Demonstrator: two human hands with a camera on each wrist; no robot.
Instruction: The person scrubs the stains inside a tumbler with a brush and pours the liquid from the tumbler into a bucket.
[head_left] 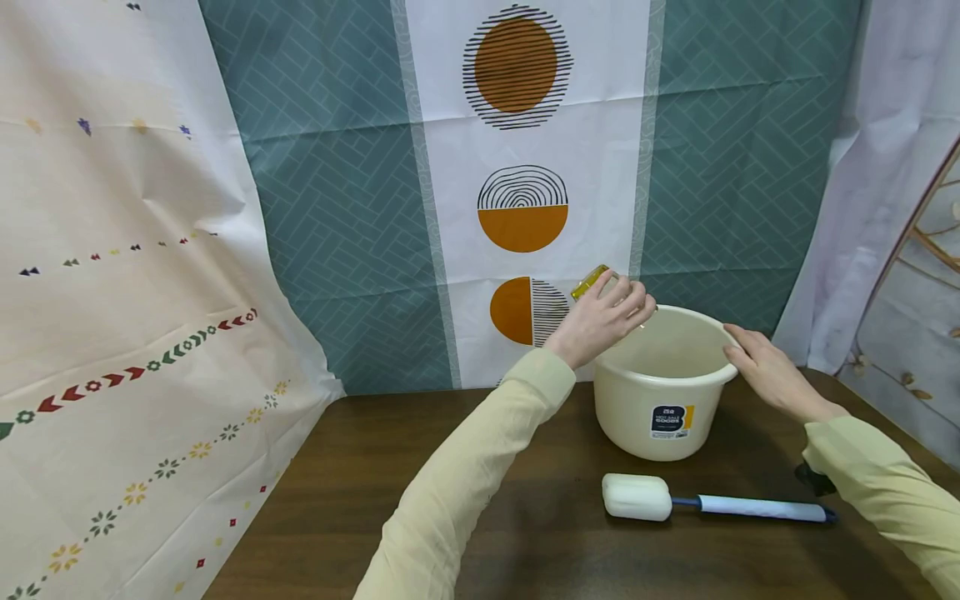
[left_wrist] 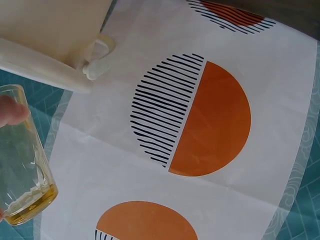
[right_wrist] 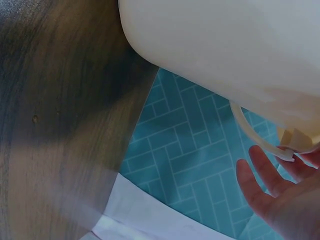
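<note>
My left hand (head_left: 603, 318) holds a clear drinking glass (left_wrist: 25, 165) on its side, beside the left rim of a cream plastic bucket (head_left: 660, 392). In the left wrist view the glass has an amber layer at one end; I cannot tell whether it is liquid or tinted glass. My right hand (head_left: 772, 371) grips the bucket's right rim. The right wrist view shows some of its fingers (right_wrist: 260, 187) spread below the rim, by the bucket's curved handle (right_wrist: 250, 132). On the table in front lies a sponge bottle brush (head_left: 637, 497) with a pale blue handle.
The bucket stands on a dark wooden table (head_left: 360, 492), near its back edge. Behind hangs a teal and white curtain (head_left: 330, 208) with orange circles. A cream patterned cloth (head_left: 135, 350) hangs on the left, and a pale curtain (head_left: 870, 208) on the right.
</note>
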